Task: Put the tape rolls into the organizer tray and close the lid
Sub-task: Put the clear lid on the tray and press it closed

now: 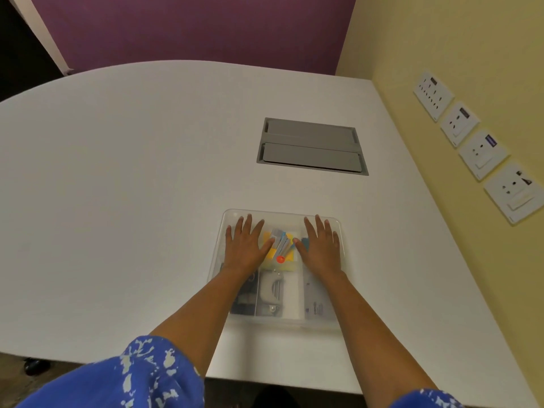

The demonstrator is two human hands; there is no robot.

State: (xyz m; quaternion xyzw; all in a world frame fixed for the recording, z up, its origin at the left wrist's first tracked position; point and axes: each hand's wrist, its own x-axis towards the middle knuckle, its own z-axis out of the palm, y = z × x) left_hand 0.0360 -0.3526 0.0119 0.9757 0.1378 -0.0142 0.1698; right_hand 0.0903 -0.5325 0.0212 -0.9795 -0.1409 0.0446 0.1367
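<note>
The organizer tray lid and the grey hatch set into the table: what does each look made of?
The organizer tray lid, under the flat left hand and right hand, looks like clear, slightly frosted plastic: the contents show through it, hazily. The grey hatch has a matte, even grey finish with two flat flaps; it could be plastic or painted metal, which the look leaves open.

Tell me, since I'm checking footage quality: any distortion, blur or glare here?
Head view: wide-angle lens bows the table edge; light is soft and even, without hard shadows; the clear lid hazes the contents, and the tray's near part looks smeared.
</note>
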